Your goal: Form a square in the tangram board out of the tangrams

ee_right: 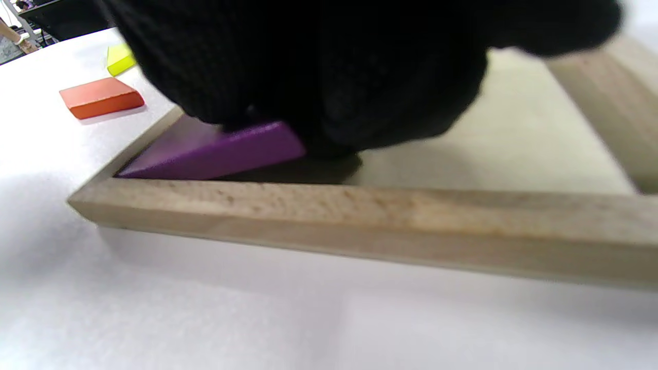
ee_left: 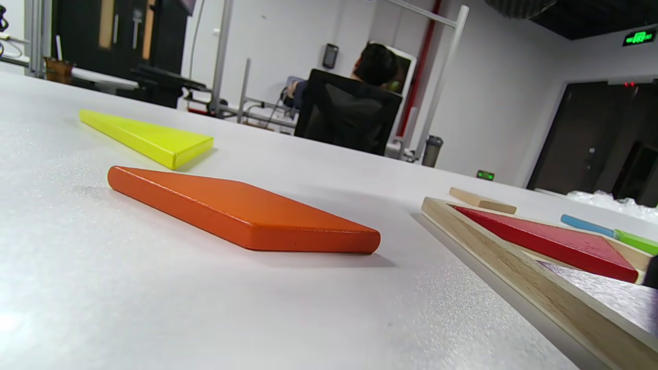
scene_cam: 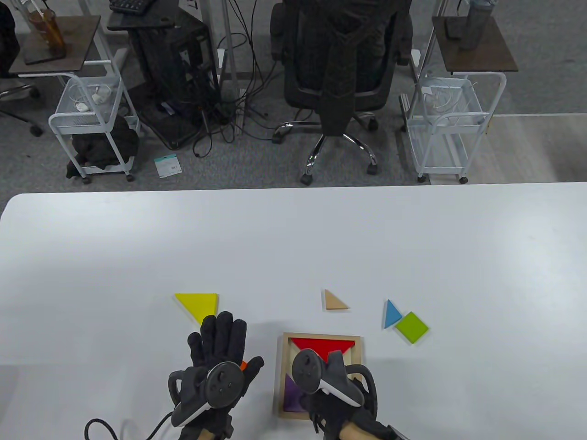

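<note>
- Right hand (scene_cam: 337,392) is working over the tangram board (scene_cam: 280,366) at the near edge of the table (scene_cam: 293,243); its gloved fingers (ee_right: 318,77) are curling down onto the purple piece (ee_right: 216,151), and I am reading this as a grip on that piece.
- I am seeing the purple piece sitting tilted in the board's near-left corner, its raised edge under the fingers and its low edge against the left frame rail.
- Left hand (scene_cam: 215,366) is lying flat on the table just left of the board, fingers straight and spread, holding nothing; I am seeing it covering most of the orange piece (ee_left: 241,210), with only an orange sliver showing beside the thumb in the table view.
- I am noting the orange piece lying flat on the bare table, apart from the board's left rail.
- Inside the board, the red triangle (scene_cam: 323,346) is lying flat along the far rail, its point aiming toward me.
- Beyond the left hand's fingertips, the yellow triangle (scene_cam: 198,305) is resting on the table.
- Beyond the board, the tan triangle (scene_cam: 335,300) is lying on its own.
- To the far right of the board, the blue triangle (scene_cam: 391,314) and the green square (scene_cam: 411,327) are sitting corner to corner, touching or nearly so.
</note>
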`<state>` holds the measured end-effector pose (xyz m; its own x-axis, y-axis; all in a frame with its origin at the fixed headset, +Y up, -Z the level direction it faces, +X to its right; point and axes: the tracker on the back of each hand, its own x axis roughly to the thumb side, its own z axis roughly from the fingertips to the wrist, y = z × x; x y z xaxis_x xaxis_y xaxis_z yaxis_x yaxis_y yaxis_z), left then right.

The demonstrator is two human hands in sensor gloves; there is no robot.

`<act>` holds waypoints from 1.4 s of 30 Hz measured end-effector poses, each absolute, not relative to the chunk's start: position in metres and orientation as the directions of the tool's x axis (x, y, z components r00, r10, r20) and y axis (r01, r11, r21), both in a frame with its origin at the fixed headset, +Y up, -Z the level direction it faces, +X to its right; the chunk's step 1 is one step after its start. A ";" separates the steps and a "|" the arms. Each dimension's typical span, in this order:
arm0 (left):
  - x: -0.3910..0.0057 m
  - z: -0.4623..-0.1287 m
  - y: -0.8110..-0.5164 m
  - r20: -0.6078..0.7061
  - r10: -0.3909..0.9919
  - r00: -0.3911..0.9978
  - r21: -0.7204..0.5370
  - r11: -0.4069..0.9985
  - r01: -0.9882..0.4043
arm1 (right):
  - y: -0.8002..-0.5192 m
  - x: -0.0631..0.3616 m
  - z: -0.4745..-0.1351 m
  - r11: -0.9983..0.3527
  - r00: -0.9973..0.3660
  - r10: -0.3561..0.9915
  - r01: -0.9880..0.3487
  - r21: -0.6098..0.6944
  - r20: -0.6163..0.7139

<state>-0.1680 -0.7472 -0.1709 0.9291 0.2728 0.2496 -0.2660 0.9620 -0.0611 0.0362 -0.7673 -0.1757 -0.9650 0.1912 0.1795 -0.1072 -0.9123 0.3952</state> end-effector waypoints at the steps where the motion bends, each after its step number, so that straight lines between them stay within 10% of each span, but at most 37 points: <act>1: -0.168 -0.171 -0.747 0.248 0.272 0.930 -0.063 0.962 -0.265 | -0.767 0.035 -0.174 -0.924 -0.969 0.164 -0.084 0.374 0.187; 22: -0.179 -0.176 -0.746 0.208 0.273 0.939 -0.099 0.961 -0.257 | -0.756 0.046 -0.161 -0.957 -0.947 0.127 -0.038 0.288 0.296; 27: -0.190 -0.180 -0.745 0.199 0.291 0.936 -0.118 0.955 -0.272 | -0.720 0.104 -0.175 -0.969 -0.972 0.211 -0.194 0.155 0.101; 33: -0.199 -0.185 -0.751 0.212 0.319 0.924 -0.212 0.938 -0.275 | -0.740 0.191 -0.190 -0.926 -0.937 0.304 -0.334 0.177 -0.173; 42: -0.194 -0.190 -0.762 0.341 0.199 0.919 -0.411 0.911 -0.045 | -0.748 0.207 -0.197 -0.943 -0.931 0.236 -0.289 0.165 -0.278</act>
<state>-0.1936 -0.7620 -0.1895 0.9189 0.1990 0.3407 -0.0448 0.9105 -0.4110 0.2067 -0.7482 -0.1969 -0.9311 0.2363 -0.2780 -0.2887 -0.9430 0.1653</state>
